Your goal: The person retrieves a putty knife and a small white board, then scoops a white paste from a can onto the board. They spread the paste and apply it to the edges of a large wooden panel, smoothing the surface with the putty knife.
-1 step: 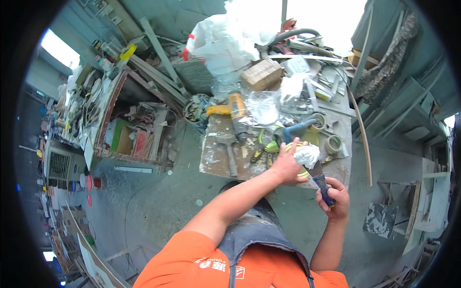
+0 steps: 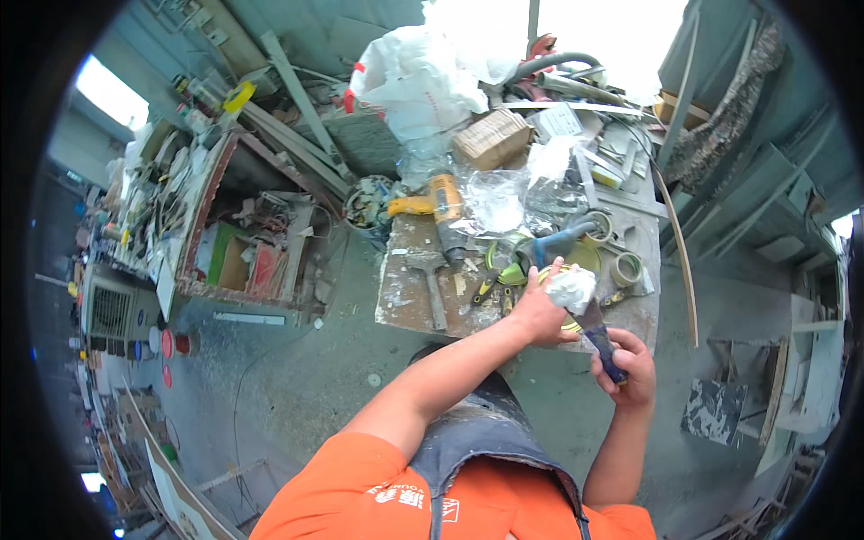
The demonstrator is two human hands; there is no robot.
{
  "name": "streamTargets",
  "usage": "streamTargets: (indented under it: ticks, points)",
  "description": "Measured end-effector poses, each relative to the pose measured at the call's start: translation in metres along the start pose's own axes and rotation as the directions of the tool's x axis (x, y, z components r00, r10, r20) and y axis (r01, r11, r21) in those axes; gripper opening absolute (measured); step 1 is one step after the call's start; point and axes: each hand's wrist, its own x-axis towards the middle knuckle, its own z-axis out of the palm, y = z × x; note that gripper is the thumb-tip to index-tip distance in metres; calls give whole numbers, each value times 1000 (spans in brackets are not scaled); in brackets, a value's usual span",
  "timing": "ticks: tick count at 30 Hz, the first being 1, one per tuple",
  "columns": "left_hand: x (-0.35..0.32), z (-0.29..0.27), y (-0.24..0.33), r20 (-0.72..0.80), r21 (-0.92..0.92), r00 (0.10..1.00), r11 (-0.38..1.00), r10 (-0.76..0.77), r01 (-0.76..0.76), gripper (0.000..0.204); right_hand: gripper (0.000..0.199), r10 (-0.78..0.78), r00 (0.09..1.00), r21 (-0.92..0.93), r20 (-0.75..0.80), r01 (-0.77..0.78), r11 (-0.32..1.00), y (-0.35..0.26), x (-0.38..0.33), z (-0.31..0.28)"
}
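Head cam looking down at a pretty messy workbench (image 2: 423,306). Left hand (image 2: 538,312) is curled around a crumpled white wad (image 2: 571,288), looks like a rag or a lump of paper, held right over the front edge of the bench. Right hand (image 2: 627,363) is clenched on the blue handle of a putty knife (image 2: 598,331), and the blade end points up into that white wad, so the two are touching or nearly so. Can't tell exactly where the blade tip ends since the wad covers it.

Just behind the hands there's a round yellow-green lid or dish (image 2: 583,258) on the bench, with a blue-handled tool (image 2: 558,241) lying over it. A roll of tape (image 2: 625,269) sits off to the right of that. Further left on the bench is a yellow power drill (image 2: 438,209) lying on its side, and a wide scraper (image 2: 430,279) with a wooden handle in front of it. Clear plastic wrap (image 2: 499,200) is bunched up mid-bench, and a big white plastic bag (image 2: 414,81) plus a cardboard box (image 2: 491,139) are at the back. A wooden crate full of scraps (image 2: 247,243) stands on the floor to the left.
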Motion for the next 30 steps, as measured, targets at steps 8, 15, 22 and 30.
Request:
streamTargets:
  ticks: [8,15,22,30]
  points:
    - [-42,-31,-28,66,-74,995,994,-74,78,104,49,-62,992,24,-112,65,998,23,-4,34]
    - [-250,-62,-105,-156,-434,791,760,-592,484,83,44,64,984,-126,-165,-85,988,88,58,98]
    - [-500,-154,-239,-113,-976,-85,127,-990,-176,68,39,333,932,-495,145,-223,840,189,125,258]
    - [-699,-274,-405,-125,-568,-260,284,-957,-773,52,40,480,827,-770,292,-93,631,336,212,515]
